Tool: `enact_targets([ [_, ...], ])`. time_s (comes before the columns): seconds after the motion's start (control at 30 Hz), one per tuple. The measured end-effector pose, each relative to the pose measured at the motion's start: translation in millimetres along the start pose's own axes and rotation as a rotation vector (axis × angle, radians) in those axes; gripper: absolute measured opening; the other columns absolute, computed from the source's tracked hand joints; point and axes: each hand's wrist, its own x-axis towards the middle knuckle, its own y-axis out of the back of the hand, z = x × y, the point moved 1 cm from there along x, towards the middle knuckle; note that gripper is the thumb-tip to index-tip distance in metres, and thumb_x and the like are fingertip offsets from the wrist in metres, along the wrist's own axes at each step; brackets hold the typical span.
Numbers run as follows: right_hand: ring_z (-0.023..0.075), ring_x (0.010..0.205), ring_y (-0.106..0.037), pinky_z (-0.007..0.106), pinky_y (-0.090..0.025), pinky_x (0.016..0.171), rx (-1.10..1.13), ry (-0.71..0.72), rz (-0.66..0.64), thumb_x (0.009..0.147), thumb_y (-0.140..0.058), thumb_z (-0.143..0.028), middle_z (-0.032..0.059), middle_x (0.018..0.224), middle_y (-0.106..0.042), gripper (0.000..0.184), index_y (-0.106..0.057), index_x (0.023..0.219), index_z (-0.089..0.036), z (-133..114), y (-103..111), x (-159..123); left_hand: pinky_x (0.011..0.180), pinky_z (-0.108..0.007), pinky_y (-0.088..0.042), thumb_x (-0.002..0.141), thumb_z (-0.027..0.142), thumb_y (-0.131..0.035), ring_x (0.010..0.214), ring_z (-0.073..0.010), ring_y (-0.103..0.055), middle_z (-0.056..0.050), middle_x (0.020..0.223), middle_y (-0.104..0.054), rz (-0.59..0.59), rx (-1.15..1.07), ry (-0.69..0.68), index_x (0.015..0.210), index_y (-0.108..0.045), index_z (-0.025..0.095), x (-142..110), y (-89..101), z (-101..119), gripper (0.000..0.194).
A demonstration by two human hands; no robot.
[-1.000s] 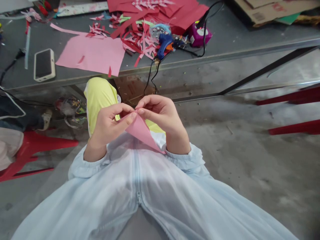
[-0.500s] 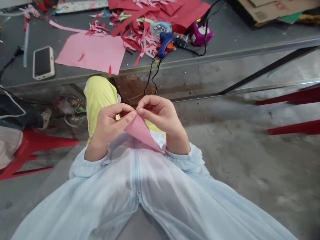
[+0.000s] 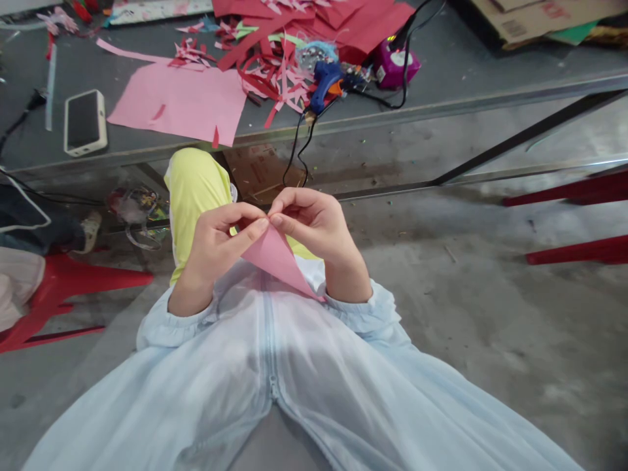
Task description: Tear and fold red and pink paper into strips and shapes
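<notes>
Paper: near side of pinch, long axis slanting near-right
Left hand: pinching far tip
Right hand: pinching there too, closer to near end

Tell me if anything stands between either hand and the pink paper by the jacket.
Nothing visible does: the left hand and the right hand both pinch the pink paper directly, near its upper corner.
</notes>
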Motion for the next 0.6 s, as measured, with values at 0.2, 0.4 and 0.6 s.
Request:
enact_targets([
  [0.2,0.0097,0.07,-0.061,0.024,-0.053,0.066,0.008,0.034,0.002,0.076,-0.084,-0.043,-0.0015,0.075,-0.066,0.029,-0.068,0.079,-0.019,2.2,-0.1,-0.6,0.061,-0.023,-0.047,0.086,0.03,-0.069,0.068,-0.0122,-0.062,0.002,0.074,-0.071,0.0,-0.045,-0.017,0.079,-0.073,0.021,-0.2,-1.0,-0.9,0.011],
  [0.4,0.01,0.069,-0.062,0.023,-0.052,0.062,0.05,-0.043,0.014,0.071,-0.087,-0.045,-0.0005,0.076,-0.068,0.033,-0.07,0.079,-0.018,3.0,0.6,-0.6,0.057,-0.021,-0.043,0.086,0.028,-0.069,0.066,-0.0108,-0.06,0.002,0.072,-0.069,-0.025,-0.026,-0.018,0.078,-0.072,0.02,1.3,1.0,2.2,0.011],
  [0.6,0.009,0.068,-0.063,0.021,-0.052,0.061,0.08,-0.051,0.012,0.069,-0.089,-0.039,-0.0005,0.075,-0.068,0.03,-0.071,0.079,-0.017,2.3,2.6,-0.4,0.056,-0.02,-0.044,0.087,0.031,-0.069,0.067,-0.0114,-0.062,0.0,0.075,-0.071,-0.039,-0.005,-0.003,0.082,-0.073,0.019,1.7,2.0,1.4,0.014],
])
